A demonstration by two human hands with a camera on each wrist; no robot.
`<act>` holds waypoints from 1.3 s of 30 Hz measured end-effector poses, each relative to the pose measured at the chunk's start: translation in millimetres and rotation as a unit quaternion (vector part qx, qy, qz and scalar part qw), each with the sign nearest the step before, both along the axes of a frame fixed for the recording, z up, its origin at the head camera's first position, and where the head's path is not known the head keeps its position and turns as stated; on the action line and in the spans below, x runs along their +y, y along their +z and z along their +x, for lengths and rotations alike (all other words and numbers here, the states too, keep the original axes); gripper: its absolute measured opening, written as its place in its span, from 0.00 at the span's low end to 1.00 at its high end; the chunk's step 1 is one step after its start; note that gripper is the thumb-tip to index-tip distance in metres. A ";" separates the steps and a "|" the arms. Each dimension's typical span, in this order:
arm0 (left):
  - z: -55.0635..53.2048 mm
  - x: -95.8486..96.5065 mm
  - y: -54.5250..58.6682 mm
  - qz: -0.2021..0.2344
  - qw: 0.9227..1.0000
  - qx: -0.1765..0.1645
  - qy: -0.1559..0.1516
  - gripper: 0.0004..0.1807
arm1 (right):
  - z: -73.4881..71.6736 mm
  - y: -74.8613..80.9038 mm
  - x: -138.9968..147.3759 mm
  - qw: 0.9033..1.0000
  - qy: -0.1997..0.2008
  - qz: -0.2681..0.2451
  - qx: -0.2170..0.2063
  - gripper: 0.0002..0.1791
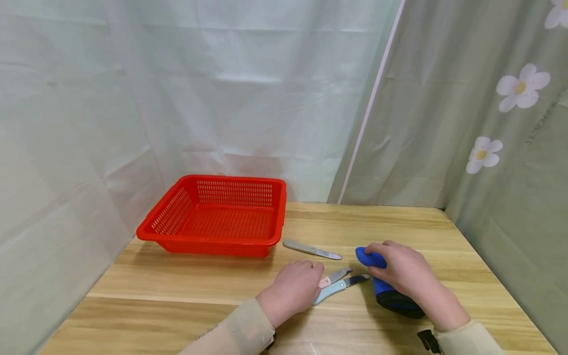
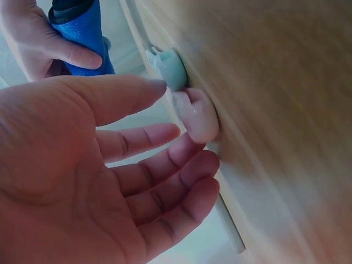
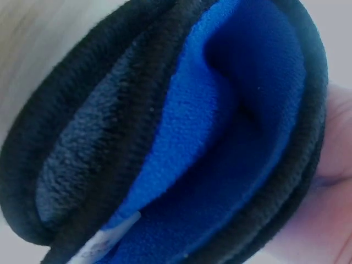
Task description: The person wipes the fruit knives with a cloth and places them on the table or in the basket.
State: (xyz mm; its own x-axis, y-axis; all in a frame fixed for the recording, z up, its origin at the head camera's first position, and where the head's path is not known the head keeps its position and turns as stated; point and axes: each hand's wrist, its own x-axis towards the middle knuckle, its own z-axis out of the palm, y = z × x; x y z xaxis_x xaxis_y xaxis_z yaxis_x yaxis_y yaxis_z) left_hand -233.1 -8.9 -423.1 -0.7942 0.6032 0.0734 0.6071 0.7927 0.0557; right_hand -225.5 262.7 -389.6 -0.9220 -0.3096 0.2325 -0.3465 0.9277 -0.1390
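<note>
Looks like you're mid-reach: your left hand (image 1: 293, 287) is loose, fingertips at the pink-handled knife (image 2: 201, 116) on the near surface (image 1: 457, 266), while your right hand (image 1: 406, 270) grips the blue cloth roll (image 1: 382, 286) to the right. Next probably calls for a pinch.

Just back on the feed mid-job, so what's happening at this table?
A person's right hand holds a bundled blue cloth with black edging. Their left hand, loosely open, is at the handle of a pink knife. A light blue knife lies beside that one, and a grey knife lies farther back, near the red basket.
</note>
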 end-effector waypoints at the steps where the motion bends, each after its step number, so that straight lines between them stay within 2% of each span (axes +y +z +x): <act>1: -0.1 0.0 0.5 0.000 1.000 0.002 -0.001 0.12 | 0.3 -0.2 -0.3 1.000 0.002 -0.001 0.004 0.19; 8: -0.9 1.3 1.3 -0.003 1.000 -0.009 0.007 0.13 | 1.1 -0.5 0.0 1.000 0.001 -0.006 0.009 0.19; 15: -0.8 1.8 -4.5 0.001 1.000 -0.002 0.006 0.17 | 0.4 1.0 -3.4 1.000 -0.001 -0.006 -0.004 0.20; 21: -1.0 -1.3 -2.0 0.004 1.000 0.011 0.004 0.14 | 0.8 0.2 -4.4 1.000 0.005 -0.006 0.004 0.19; 26: -3.2 -4.1 0.7 0.010 1.000 0.019 -0.009 0.04 | 1.7 1.8 -5.8 1.000 0.001 -0.005 0.001 0.20; 29: -6.0 -3.8 1.7 0.012 1.000 0.024 -0.014 0.02 | 1.0 3.1 -7.5 1.000 0.002 -0.006 -0.001 0.20; 33: -9.7 -1.9 2.8 0.020 1.000 0.018 -0.011 0.06 | 0.9 3.9 -8.6 1.000 -0.002 -0.008 -0.003 0.20; 39: -12.4 1.8 4.9 0.023 1.000 -0.021 -0.001 0.13 | 2.1 3.3 -7.6 1.000 -0.006 -0.011 -0.006 0.20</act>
